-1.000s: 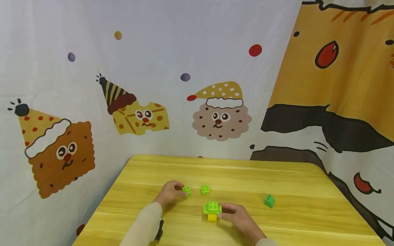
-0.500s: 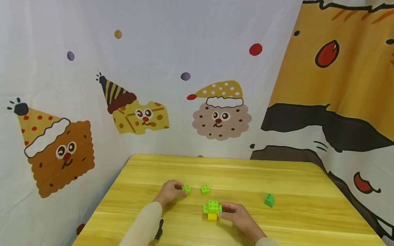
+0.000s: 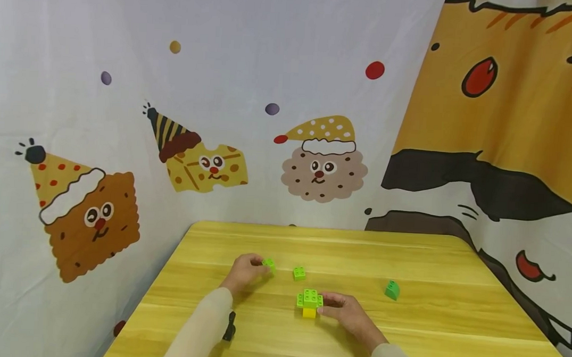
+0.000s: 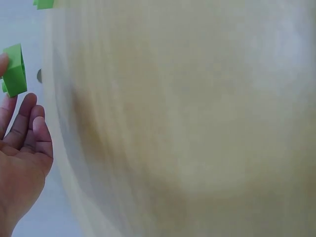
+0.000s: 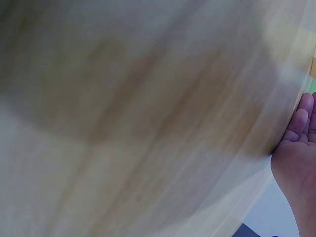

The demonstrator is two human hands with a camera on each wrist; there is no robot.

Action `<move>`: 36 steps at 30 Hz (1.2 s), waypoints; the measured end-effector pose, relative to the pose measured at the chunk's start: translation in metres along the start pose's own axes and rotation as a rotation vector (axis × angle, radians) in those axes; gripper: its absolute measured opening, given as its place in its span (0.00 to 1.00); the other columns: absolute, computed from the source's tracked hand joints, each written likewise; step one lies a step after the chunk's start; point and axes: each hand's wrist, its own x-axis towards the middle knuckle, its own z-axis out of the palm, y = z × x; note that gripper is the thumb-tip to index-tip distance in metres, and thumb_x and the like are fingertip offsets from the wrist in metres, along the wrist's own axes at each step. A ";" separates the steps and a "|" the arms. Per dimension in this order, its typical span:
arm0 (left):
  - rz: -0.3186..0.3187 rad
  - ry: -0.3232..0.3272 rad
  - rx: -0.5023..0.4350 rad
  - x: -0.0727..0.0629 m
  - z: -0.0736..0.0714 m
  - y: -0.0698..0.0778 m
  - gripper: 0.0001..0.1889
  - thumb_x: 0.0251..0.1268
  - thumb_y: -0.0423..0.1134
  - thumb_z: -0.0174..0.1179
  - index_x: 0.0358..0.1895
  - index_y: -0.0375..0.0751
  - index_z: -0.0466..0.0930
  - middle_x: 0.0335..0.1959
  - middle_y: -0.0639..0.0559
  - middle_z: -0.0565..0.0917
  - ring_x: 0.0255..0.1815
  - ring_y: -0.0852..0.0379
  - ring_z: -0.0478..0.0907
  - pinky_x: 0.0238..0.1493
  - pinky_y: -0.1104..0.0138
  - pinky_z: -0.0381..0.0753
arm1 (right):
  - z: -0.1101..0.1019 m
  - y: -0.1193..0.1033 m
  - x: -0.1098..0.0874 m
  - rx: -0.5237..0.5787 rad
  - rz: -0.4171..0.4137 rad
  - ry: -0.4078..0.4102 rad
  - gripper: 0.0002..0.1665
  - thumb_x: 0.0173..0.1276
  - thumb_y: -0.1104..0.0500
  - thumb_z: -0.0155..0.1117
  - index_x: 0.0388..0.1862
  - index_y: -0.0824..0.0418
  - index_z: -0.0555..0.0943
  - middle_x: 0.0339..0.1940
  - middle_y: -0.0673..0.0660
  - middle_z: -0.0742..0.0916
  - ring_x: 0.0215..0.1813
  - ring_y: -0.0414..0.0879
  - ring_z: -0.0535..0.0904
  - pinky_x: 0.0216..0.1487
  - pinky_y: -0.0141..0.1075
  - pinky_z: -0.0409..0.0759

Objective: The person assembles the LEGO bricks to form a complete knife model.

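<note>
My left hand pinches a lime green building brick between thumb and fingers at the left of the table. In the left wrist view that brick is tilted, its hollow underside turned sideways, while the outer fingers curl loosely. At the middle stands a small brick stack, with a yellow block below and lime green bricks on top that jut out at both sides. The thumb and fingers of my right hand hold the stack's right end. The right wrist view catches only part of that hand.
Another lime green brick lies behind the stack. A darker green brick with a curved side lies farther right on the wooden table. A printed curtain hangs behind the table's far edge.
My left hand has taken up the lime green brick and raised it, tilting it as it moves slightly away. The right hand stays at the stack.
</note>
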 end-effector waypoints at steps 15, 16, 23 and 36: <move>0.028 -0.018 -0.028 0.003 0.002 0.019 0.17 0.62 0.45 0.71 0.48 0.40 0.82 0.44 0.50 0.84 0.49 0.52 0.79 0.47 0.59 0.81 | -0.002 0.000 -0.001 0.001 -0.015 0.002 0.32 0.63 0.52 0.74 0.61 0.68 0.79 0.56 0.62 0.84 0.56 0.55 0.79 0.56 0.48 0.78; 0.030 -0.022 -0.034 0.003 0.003 0.021 0.17 0.62 0.45 0.70 0.49 0.40 0.82 0.44 0.50 0.83 0.49 0.52 0.79 0.47 0.58 0.81 | -0.002 0.001 -0.001 0.002 -0.016 0.002 0.32 0.63 0.52 0.74 0.61 0.67 0.79 0.56 0.62 0.84 0.56 0.55 0.79 0.55 0.48 0.78; 0.059 -0.044 -0.080 0.001 0.011 0.031 0.17 0.64 0.47 0.69 0.49 0.42 0.82 0.44 0.51 0.82 0.47 0.53 0.78 0.47 0.57 0.79 | -0.001 0.001 0.000 -0.006 -0.003 0.005 0.32 0.62 0.50 0.74 0.61 0.66 0.80 0.56 0.61 0.84 0.56 0.54 0.79 0.56 0.48 0.78; 0.172 -0.101 -0.091 -0.012 0.020 0.056 0.18 0.63 0.48 0.70 0.50 0.41 0.82 0.41 0.51 0.82 0.46 0.51 0.76 0.45 0.57 0.78 | -0.001 0.000 -0.001 -0.006 -0.013 -0.010 0.33 0.63 0.50 0.74 0.62 0.66 0.79 0.57 0.62 0.84 0.57 0.55 0.79 0.57 0.49 0.78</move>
